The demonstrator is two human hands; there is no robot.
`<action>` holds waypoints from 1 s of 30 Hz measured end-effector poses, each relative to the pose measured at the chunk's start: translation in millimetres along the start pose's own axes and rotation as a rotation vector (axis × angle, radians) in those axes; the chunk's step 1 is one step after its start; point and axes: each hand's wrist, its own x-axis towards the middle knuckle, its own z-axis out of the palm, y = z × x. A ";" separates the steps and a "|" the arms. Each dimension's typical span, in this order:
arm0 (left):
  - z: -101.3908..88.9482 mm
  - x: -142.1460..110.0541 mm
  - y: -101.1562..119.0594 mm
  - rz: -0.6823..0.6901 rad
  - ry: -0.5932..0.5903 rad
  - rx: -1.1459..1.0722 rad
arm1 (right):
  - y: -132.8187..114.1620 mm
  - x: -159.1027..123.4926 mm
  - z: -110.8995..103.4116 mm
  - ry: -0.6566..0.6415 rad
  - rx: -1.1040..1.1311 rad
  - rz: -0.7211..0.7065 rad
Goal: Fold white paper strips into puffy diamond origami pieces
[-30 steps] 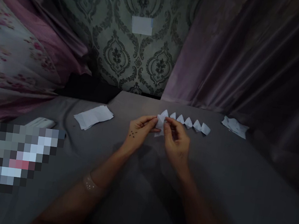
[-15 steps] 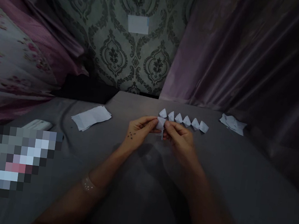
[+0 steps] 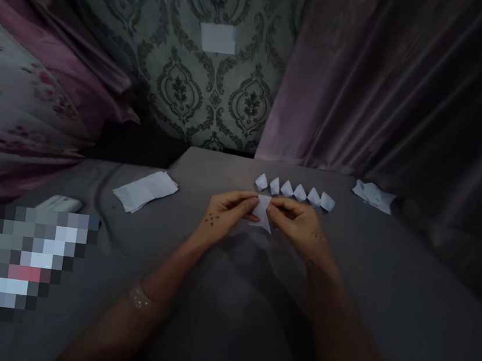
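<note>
Between my two hands is a small folded piece of white paper [image 3: 263, 209], its lower end flaring into points. My left hand [image 3: 229, 211] pinches its left edge between thumb and fingers. On the opposite edge, my right hand [image 3: 298, 221] grips the paper the same way. Just beyond my fingers stands a row of several small folded paper shapes [image 3: 300, 193], pointed and white. The undersides of my fingers are hidden.
A stack of white paper sheets [image 3: 145, 191] lies left on the grey cloth surface [image 3: 207, 170]. More loose white papers [image 3: 373, 196] rest at the far right. A black cloth [image 3: 137, 144] is at the back left, and a white device [image 3: 60, 204] lies nearer, beside a blurred-out area.
The folded paper has turned in my hands, so its flared lower end now shows below my fingers. My right hand has shifted slightly, bringing its back into view. The view moved a little.
</note>
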 end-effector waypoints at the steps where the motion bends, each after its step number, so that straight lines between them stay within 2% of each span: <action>1: 0.3 -0.7 0.4 -0.003 -0.007 0.000 | -0.3 0.0 -0.8 -0.008 -0.026 -0.030; 5: 1.2 -2.4 -0.6 -0.006 -0.010 0.015 | 2.7 0.8 2.1 0.033 -0.078 -0.088; 8: 2.2 -1.9 -3.2 -0.003 0.013 0.005 | 9.2 2.0 9.5 0.177 -0.021 -0.062; 11: 3.2 -0.8 -5.8 -0.001 0.046 -0.018 | 17.7 2.9 15.5 0.305 -0.025 -0.108; 16: 3.9 0.3 -9.0 0.002 0.145 -0.010 | 28.3 3.6 14.6 0.228 -0.197 -0.271; 20: 3.2 1.5 -11.9 0.006 0.186 -0.023 | 26.2 2.5 13.9 0.145 -0.318 -0.434; 24: 1.8 2.5 -13.1 0.005 0.180 -0.043 | 19.5 -0.3 17.0 0.127 -0.348 -0.371; 28: 0.7 3.0 -12.5 -0.005 0.187 -0.064 | 17.5 -0.4 17.6 0.232 -0.303 -0.264; 30: 0.4 3.2 -12.7 0.000 0.196 -0.066 | 18.1 0.9 17.0 0.264 -0.323 -0.282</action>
